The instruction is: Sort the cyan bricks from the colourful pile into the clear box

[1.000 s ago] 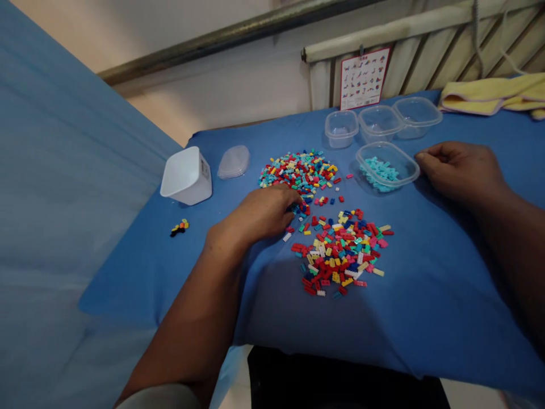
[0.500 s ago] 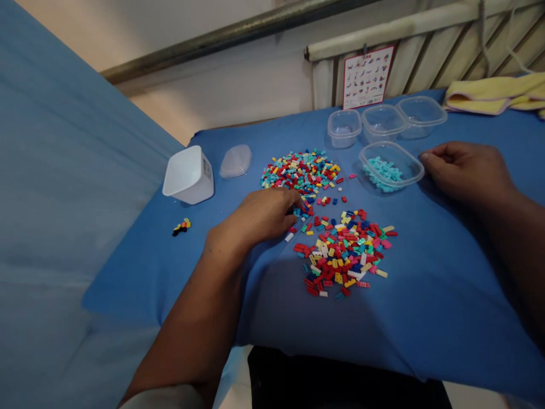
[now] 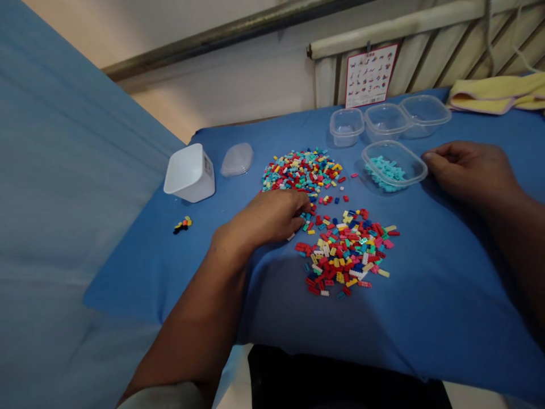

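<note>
My left hand (image 3: 279, 215) rests at the near edge of a heaped pile of small coloured building bricks (image 3: 300, 169). Its fingers are curled down among the bricks, with a gap showing between thumb and fingertips. A second, looser spread of bricks (image 3: 347, 253) lies nearer to me, to the right of that hand. My right hand (image 3: 470, 169) is closed, its thumb and forefinger at the right rim of a clear plastic container (image 3: 411, 180). Turquoise bricks (image 3: 385, 172) lie inside this container. The fingers' far side is hidden.
Three more clear containers (image 3: 347, 136) stand behind, below a picture card (image 3: 370, 76) on the radiator. At left are a white tub (image 3: 200, 184), a clear lid (image 3: 237, 159) and several black, yellow and orange bricks (image 3: 183, 226). A yellow cloth (image 3: 489, 94) lies back right.
My left hand has shifted slightly right along the edge of the far pile, over some loose bricks. My right hand stays at the container's rim. The whole view has moved a little.
</note>
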